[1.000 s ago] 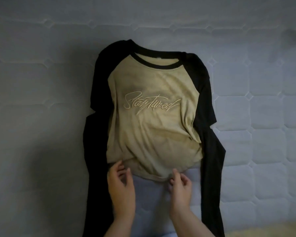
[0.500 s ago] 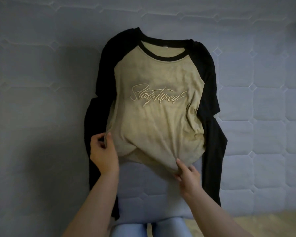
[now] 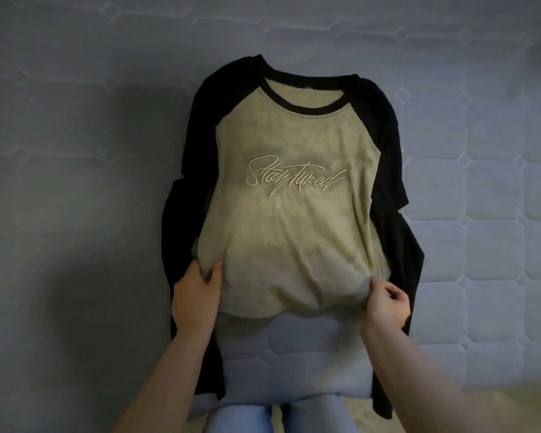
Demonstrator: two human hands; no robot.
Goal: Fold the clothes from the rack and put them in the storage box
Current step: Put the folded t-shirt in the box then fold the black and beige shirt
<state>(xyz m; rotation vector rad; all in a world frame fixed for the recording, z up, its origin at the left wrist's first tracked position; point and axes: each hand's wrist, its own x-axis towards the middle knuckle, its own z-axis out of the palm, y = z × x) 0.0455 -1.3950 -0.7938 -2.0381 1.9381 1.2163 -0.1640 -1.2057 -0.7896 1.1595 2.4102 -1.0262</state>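
Observation:
A beige shirt [image 3: 289,220] with black raglan sleeves, a black collar and pale script lettering lies face up on a quilted mattress [image 3: 75,182]. Both long black sleeves trail down along its sides toward me. My left hand [image 3: 196,292] grips the lower left corner of the beige hem. My right hand [image 3: 384,303] pinches the bunched lower right corner. The hem between the two hands is lifted and sags in a curve. No rack or storage box is in view.
The grey-blue quilted mattress spreads out left, right and beyond the shirt. My knees in light blue jeans [image 3: 281,414] show at the bottom edge. A strip of pale floor [image 3: 450,410] appears at the lower right.
Both hands slid outward from the middle of the hem to its two corners and took hold there. The hem is now stretched and raised between them.

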